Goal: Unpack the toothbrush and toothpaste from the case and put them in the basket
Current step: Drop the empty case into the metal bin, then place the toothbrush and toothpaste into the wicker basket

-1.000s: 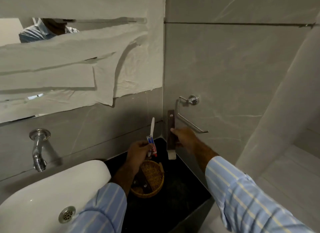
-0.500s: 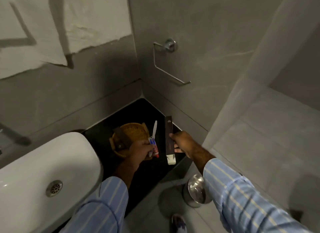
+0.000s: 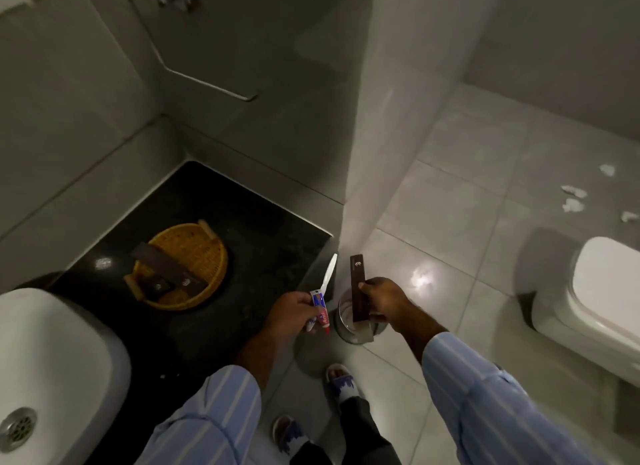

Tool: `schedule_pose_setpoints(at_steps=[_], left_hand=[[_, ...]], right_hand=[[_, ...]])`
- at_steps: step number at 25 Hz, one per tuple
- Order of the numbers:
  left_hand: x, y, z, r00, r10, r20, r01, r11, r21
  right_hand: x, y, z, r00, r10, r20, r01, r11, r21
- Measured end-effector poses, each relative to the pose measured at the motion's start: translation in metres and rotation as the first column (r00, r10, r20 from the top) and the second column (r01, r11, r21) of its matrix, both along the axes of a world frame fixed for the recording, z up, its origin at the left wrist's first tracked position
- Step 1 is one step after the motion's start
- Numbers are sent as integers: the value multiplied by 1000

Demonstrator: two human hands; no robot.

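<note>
My left hand [image 3: 289, 314] grips a white toothbrush [image 3: 329, 274] and a small red, white and blue toothpaste tube [image 3: 320, 307] together, to the right of the counter's edge. My right hand [image 3: 384, 300] holds a long dark brown case [image 3: 357, 286] upright over a steel bin [image 3: 351, 329] on the floor. The yellow wicker basket [image 3: 211, 256] sits on the black counter [image 3: 242, 222], up and to the left of both hands. Another dark brown case [image 3: 162, 267] lies across the basket.
A white washbasin [image 3: 52, 360] with a drain fills the lower left. A metal holder [image 3: 194, 73] is fixed to the grey wall. A white toilet [image 3: 602, 291] stands at the right, with paper scraps [image 3: 575, 198] on the tiled floor. My feet in slippers [image 3: 341, 378] are below.
The view has tilted down and right, from the wall to the floor. Both hands have come away from the basket and off the counter; the case now hangs over the steel bin.
</note>
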State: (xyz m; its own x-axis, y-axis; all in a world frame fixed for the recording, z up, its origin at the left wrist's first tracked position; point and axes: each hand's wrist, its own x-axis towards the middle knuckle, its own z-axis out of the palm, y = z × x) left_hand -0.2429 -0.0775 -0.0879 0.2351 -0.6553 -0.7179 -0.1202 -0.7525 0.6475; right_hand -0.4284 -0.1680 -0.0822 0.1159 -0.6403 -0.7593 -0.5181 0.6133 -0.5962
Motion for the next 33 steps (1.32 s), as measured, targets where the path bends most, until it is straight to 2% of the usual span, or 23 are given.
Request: schedule_pose_setpoints(at_steps=[5, 9, 16, 18, 20, 21, 22, 24, 25, 27, 29, 31, 33], left_hand=[[-24, -15, -31, 994, -105, 33, 102, 992, 73], [-29, -27, -52, 992, -114, 62, 104, 984, 148], [-29, -40, -74, 986, -125, 110, 101, 974, 204], [-28, -43, -75, 984, -142, 108, 117, 970, 214], [-27, -46, -71, 977, -173, 124, 145, 967, 209], [-26, -47, -68, 974, -181, 137, 151, 968, 202], [-26, -49, -62, 973, -182, 143, 153, 969, 193], [-25, -52, -50, 965, -216, 151, 189, 967, 173], [-22, -54, -43, 954, -253, 161, 228, 961, 159], [-14, -55, -26, 929, -321, 187, 306, 946, 105], [-5, -58, -7, 879, -410, 242, 409, 911, 54], [7, -60, 18, 820, -473, 322, 490, 871, 31], [23, -60, 42, 808, -465, 361, 505, 863, -19]], right_hand=[[-43, -9, -62, 994, -86, -66, 94, 988, 124], [-53, -26, -112, 991, -29, -130, 46, 990, 134], [-60, -50, -146, 992, -46, -115, 73, 966, 248], [-62, -57, -139, 990, 25, -136, 5, 977, 215], [-58, -66, -128, 926, 299, -230, -290, 954, 73], [-52, -70, -117, 870, 386, -307, -418, 907, -42], [-43, -74, -99, 861, 381, -337, -451, 878, -160], [-23, -81, -66, 877, 382, -291, -470, 810, -352], [-13, -85, -48, 846, 458, -274, -534, 742, -405], [8, -87, -18, 692, 668, -274, -710, 560, -426], [26, -84, 11, 517, 803, -296, -839, 407, -362], [43, -81, 30, 351, 869, -349, -914, 237, -330], [57, -79, 51, 247, 878, -411, -934, 103, -342]])
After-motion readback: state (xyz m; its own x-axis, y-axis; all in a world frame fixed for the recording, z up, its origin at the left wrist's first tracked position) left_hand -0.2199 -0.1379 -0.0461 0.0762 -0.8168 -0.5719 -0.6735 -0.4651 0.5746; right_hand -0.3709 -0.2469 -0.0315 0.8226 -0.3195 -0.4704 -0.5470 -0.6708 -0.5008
